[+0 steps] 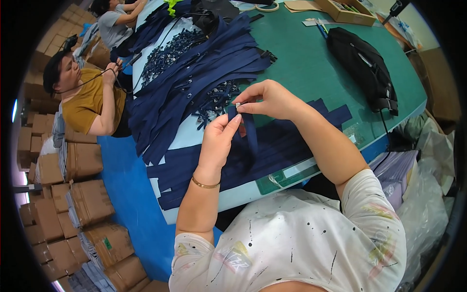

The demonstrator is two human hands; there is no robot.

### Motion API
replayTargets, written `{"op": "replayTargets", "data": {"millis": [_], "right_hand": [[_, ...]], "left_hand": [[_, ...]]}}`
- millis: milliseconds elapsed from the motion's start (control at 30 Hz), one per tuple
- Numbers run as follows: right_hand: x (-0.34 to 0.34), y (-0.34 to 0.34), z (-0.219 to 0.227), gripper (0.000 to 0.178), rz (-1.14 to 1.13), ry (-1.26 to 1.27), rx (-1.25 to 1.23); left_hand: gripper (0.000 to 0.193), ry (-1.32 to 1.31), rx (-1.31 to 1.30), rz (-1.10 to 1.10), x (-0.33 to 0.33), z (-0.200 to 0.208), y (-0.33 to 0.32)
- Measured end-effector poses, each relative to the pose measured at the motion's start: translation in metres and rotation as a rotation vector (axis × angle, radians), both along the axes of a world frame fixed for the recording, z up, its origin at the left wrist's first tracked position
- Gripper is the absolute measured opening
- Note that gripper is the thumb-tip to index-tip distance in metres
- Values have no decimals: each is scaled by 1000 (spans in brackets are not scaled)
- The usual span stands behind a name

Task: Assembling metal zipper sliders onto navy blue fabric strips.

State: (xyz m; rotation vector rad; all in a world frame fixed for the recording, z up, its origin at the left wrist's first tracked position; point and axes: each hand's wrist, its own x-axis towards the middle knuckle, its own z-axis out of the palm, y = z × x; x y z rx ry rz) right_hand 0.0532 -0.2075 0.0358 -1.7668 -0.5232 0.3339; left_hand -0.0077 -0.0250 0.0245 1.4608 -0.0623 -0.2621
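Observation:
My left hand [220, 141] pinches the end of a navy zipper tape [251, 136] between thumb and fingers, and the tape hangs down beyond it. My right hand [267, 101] meets it from the right, closed on a small silver piece [238, 105] that looks like a zipper slider, right at the tape's end. Under both hands lies a row of flat navy tapes [287, 138] along the near table edge. Just past my left hand, a small heap of sliders with navy pulls [216, 100] sits beside a large pile of navy tapes [209, 63].
A black pouch [362, 65] lies on the green table mat [296, 53], with pens [322, 28] nearby and a wooden tray [350, 14] at the far edge. Another slider heap [168, 53] is farther left. Two people sit on the left, before stacked cartons [87, 194].

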Motion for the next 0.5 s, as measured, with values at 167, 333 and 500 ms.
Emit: {"op": "replayTargets", "data": {"millis": [167,333,500], "right_hand": [[0,3,-4,21,4,-23,45],[-2,4,-1,19,0,-7,32],[-4,5,4,18,-8,-37,-34]], "left_hand": [[16,170,-59,-26,4,-11,6],[16,205,-85,8,3,-5,2],[14,244,-110,-13,6,-25,11]]}}
